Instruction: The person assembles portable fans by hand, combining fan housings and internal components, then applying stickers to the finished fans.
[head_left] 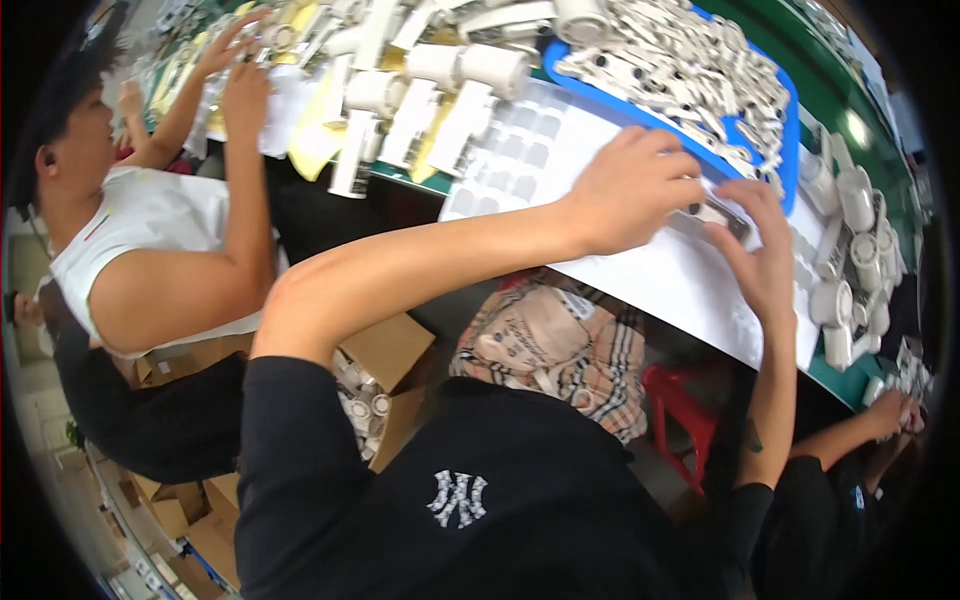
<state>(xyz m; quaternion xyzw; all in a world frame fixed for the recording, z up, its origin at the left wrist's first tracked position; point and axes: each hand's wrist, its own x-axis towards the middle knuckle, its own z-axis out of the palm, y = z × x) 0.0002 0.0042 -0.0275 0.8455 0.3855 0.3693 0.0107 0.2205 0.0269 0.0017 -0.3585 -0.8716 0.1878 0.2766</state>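
Note:
Over a white sheet [640, 290] at the table's edge, my left hand [635, 190] and my right hand [765, 240] meet at a small off-white plastic part with a dark area [722, 216]. The left fingers are curled onto its left end. My right thumb and fingers close round the other end. Motion blur and the fingers hide much of the part. Just beyond the hands stands a blue tray [625, 100] heaped with similar small off-white parts [700, 75]. A sheet of grey stickers [525, 150] lies left of my left hand.
Off-white handheld plastic housings [410, 120] line the table at left, and more [865, 255] are piled at right. A co-worker in white [160, 230] sits at my left; another person's hands [895, 415] work at right. Below are a red stool [685, 415] and cardboard boxes [390, 350].

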